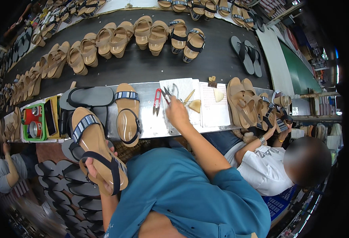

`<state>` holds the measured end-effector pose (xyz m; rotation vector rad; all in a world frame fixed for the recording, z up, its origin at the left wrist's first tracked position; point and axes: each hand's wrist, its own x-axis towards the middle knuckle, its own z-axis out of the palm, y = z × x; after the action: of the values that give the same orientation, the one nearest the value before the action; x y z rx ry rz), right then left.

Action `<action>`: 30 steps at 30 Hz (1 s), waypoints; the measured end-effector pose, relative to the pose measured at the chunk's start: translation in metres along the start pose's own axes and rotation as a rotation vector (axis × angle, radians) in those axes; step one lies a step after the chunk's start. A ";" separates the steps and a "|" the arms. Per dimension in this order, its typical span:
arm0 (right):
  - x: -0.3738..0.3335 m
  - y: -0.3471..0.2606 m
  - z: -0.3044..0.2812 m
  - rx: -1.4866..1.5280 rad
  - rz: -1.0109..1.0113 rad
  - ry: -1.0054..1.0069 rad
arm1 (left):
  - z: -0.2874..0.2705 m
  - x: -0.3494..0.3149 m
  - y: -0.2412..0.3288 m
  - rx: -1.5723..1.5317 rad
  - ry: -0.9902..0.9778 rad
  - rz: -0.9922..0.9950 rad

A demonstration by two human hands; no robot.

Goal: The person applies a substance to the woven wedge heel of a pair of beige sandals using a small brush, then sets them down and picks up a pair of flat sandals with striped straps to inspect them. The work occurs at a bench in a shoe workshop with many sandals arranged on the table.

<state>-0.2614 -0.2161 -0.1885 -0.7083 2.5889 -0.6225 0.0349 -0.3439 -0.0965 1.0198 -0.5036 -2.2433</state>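
My left hand [92,171] grips a tan sandal with dark striped straps [95,148] from beneath, its sole facing up near my chest. A matching sandal [127,115] lies on the metal worktable [150,125]. My right hand [177,112] reaches out over a white perforated mat [214,107] and closes on a small metal tool [167,94]. Red thread snips [157,101] lie just left of that hand.
Rows of tan wedge sandals [115,39] ride on the dark conveyor belt [142,65] behind the table. A green tray with tins [33,123] and dark soles [89,97] sit left. A person in white [269,166] handles sandals [246,103] at right. Grey soles [71,186] are stacked below.
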 end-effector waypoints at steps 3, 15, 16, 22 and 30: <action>-0.016 0.003 -0.015 -0.098 -0.051 0.068 | 0.008 0.000 -0.004 0.073 0.048 0.019; -0.049 -0.066 0.051 0.480 -0.219 -0.451 | 0.011 0.024 -0.001 0.010 0.012 -0.103; -0.051 -0.063 0.050 0.441 -0.176 -0.442 | 0.007 0.029 -0.005 0.001 0.007 -0.121; -0.070 -0.042 0.021 0.304 -0.084 -0.215 | 0.021 0.035 -0.028 0.122 -0.049 -0.118; -0.085 -0.020 0.003 0.399 -0.089 -0.073 | 0.020 0.099 -0.074 0.309 -0.053 -0.134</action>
<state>-0.1846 -0.1862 -0.1607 -0.6976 2.2749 -1.0800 -0.0593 -0.3541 -0.1784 1.1783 -0.8479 -2.3639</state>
